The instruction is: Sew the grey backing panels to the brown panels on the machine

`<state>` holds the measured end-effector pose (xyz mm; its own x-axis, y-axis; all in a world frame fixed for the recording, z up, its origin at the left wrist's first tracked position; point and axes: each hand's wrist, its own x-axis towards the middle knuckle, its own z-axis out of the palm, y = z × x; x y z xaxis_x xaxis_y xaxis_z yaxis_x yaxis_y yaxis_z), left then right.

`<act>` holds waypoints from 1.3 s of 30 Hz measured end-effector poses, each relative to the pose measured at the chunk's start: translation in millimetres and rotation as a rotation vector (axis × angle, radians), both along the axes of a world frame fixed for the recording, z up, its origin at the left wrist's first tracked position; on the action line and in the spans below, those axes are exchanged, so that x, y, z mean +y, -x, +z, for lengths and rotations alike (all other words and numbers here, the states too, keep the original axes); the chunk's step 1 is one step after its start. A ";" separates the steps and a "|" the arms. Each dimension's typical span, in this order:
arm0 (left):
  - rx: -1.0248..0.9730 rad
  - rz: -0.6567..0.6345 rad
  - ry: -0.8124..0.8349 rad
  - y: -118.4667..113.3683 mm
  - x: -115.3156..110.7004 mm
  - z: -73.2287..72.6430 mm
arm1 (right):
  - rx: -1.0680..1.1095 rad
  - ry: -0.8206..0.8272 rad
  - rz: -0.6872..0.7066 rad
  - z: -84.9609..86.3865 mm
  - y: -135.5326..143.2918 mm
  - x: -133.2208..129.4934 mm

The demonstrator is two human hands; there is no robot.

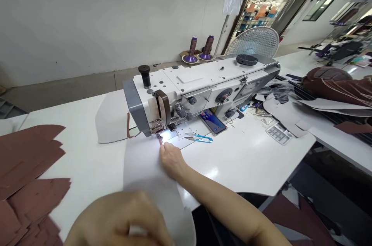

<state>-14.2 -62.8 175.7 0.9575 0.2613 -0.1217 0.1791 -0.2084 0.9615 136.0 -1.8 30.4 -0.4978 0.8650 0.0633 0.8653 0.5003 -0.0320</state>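
While the left hand [124,219] looms blurred and nearest, well apart from the right, I cannot tell whether its curled fingers grip anything. Beyond it lies the pale panel [151,176], its far part at the foot [158,136] and its near end reaching past the edge of the table [241,160]; that overhang, if unsupported, could drag the panel askew. Farther on, the right hand [172,160] has its fingertips closed on a brown strip [161,141] at the panel's edge, just before the foot. So close, a fingertip could be caught if the machine [200,85] ran, and a slack pinch might let the strip wander. Just to the right lie the snips [202,138], blades apart, which a sweep of the forearm [215,189] might knock. Left of the machine lies a second panel [112,122]; behind stand two spools [192,48].
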 end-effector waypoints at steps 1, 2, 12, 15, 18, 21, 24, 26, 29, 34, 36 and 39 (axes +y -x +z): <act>0.082 0.150 -0.054 1.0 8.6 -3.9 | -0.002 0.003 0.004 0.3 0.6 1.0; 0.187 0.340 -0.142 0.7 18.1 -13.4 | -0.001 0.008 0.005 0.8 1.2 1.9; 0.422 1.000 -0.956 -18.0 60.0 -152.7 | 0.050 0.011 -0.004 2.6 -0.6 -0.2; 0.352 1.012 -1.030 -13.3 62.5 -156.6 | 0.057 0.016 -0.007 1.7 -1.3 1.2; 0.351 1.017 -1.101 -10.6 64.4 -157.6 | 0.057 0.027 -0.007 2.7 -2.1 1.0; 0.402 1.000 -1.145 -10.4 63.7 -157.1 | 0.044 0.056 -0.016 5.3 -2.3 0.8; 0.445 0.997 -1.181 -10.8 62.2 -154.9 | 0.057 0.050 -0.010 6.7 -2.0 1.7; 0.458 0.996 -1.199 -10.9 61.6 -153.3 | 0.075 0.036 -0.007 6.6 -1.8 2.4; 0.472 0.987 -1.221 -11.4 61.6 -151.5 | 0.082 0.034 -0.003 6.0 -1.2 3.3; 0.477 0.957 -1.274 -12.4 61.7 -152.2 | 0.082 0.032 -0.008 6.1 1.1 6.4; 0.488 0.939 -1.307 -12.4 61.7 -153.6 | 0.085 0.032 -0.017 6.5 1.8 8.0; 0.508 0.934 -1.325 -11.4 62.0 -156.1 | 0.086 0.040 -0.017 7.5 2.0 9.2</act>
<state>-2.7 -0.7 19.6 0.3657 0.8385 0.4040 0.9089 -0.4151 0.0388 134.0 7.5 37.8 -0.4772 0.8760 0.0700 0.8668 0.4823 -0.1264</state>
